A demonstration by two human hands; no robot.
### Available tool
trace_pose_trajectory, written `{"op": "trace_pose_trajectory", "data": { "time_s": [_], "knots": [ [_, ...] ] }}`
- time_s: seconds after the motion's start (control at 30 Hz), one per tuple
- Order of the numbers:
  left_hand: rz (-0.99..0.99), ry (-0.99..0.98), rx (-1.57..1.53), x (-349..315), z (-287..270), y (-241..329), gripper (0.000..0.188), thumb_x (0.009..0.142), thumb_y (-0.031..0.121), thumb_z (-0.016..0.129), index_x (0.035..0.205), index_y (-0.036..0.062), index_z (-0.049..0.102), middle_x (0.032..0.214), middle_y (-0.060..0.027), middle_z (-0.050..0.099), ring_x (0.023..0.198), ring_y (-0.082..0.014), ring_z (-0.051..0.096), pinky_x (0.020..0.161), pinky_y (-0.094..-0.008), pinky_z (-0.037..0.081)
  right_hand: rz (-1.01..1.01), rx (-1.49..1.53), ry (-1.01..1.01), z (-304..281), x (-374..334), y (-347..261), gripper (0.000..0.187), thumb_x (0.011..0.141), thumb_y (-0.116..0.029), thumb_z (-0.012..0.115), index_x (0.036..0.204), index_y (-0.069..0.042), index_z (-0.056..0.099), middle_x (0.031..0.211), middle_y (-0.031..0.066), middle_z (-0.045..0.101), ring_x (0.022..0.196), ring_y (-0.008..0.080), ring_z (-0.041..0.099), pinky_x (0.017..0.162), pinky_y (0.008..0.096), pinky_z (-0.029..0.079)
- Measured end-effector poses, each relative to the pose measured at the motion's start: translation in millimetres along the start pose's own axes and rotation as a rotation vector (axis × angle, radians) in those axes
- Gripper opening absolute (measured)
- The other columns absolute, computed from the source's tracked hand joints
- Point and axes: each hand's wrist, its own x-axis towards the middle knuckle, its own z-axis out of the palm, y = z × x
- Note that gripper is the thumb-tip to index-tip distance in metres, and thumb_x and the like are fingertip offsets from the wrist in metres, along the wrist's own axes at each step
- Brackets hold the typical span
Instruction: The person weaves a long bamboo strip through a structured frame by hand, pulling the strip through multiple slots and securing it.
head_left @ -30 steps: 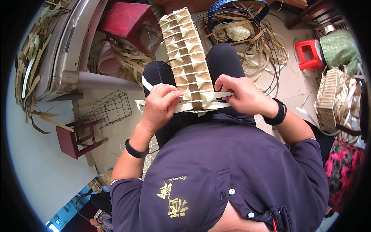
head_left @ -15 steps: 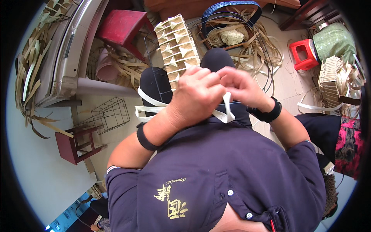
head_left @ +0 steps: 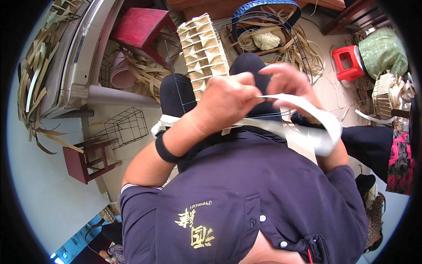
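A long white flat strip [head_left: 332,134] makes a wide loop below and right of my hands. My left hand [head_left: 226,99] is closed over the dark wire frame [head_left: 176,81] on my lap, pinching the strip at its fingertips. My right hand [head_left: 292,86], blurred, is raised just right of it. Its thumb and index finger are apart, and the strip passes close under the thumb. On the frame's far left side, a panel of pale folded strips [head_left: 203,53] is woven between the wires. My left palm hides the panel's near end.
A red stool [head_left: 140,31] and a pink bucket [head_left: 121,72] stand at the left. Ahead lie a blue-rimmed basket [head_left: 263,6] and coiled strips [head_left: 268,40]. A bright red plastic stool [head_left: 348,64] is at the right. A small wire frame [head_left: 125,130] lies on the floor.
My right hand has moved up and right from my left hand, its fingers spreading. The white strip now swings out in a wide loop to the right. My left hand stays almost in place.
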Motion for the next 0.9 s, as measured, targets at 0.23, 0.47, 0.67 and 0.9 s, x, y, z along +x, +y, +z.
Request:
{"op": "trace_pose_trajectory", "data": {
  "time_s": [0.23,0.47,0.67,0.9],
  "knots": [
    [0.027,0.199,-0.154,24,-7,35,0.040,0.078,0.024,0.086,0.114,0.0101,0.075,0.102,-0.0073,0.068,0.073,-0.0245,0.068,0.065,-0.0344,0.056,-0.023,-0.089,-0.124,-9,-3,2,0.027,0.101,-0.029,0.066,0.087,-0.005,0.068,0.079,0.0105,0.068,0.080,0.0213,0.066,0.075,0.0358,0.053],
    [-0.180,-0.302,-0.068,3,3,-15,0.010,0.086,0.016,0.079,0.093,0.0095,0.078,0.091,-0.0094,0.072,0.077,-0.0272,0.071,0.069,-0.0385,0.056,-0.289,0.328,0.067,-36,-3,25,0.051,0.096,-0.034,0.072,0.137,-0.009,0.060,0.070,0.0012,0.064,0.062,0.0122,0.057,0.066,0.0289,0.045],
    [0.172,0.103,-0.329,43,-18,25,0.018,0.086,0.009,0.079,0.104,0.0075,0.078,0.087,-0.0087,0.070,0.068,-0.0216,0.068,0.062,-0.0308,0.054,0.120,-0.024,-0.129,21,6,39,0.022,0.096,-0.016,0.070,0.109,0.001,0.072,0.082,0.0084,0.071,0.076,0.0161,0.069,0.069,0.0298,0.055],
    [-0.270,-0.506,-0.245,8,0,-31,0.021,0.086,0.015,0.082,0.104,0.0045,0.077,0.079,-0.0085,0.072,0.068,-0.0193,0.068,0.065,-0.0327,0.054,-0.812,0.932,-0.064,-106,-34,-19,0.027,0.103,-0.030,0.063,0.085,-0.012,0.056,0.083,-0.0001,0.058,0.072,0.0110,0.054,0.063,0.0278,0.037]
  ]
}}
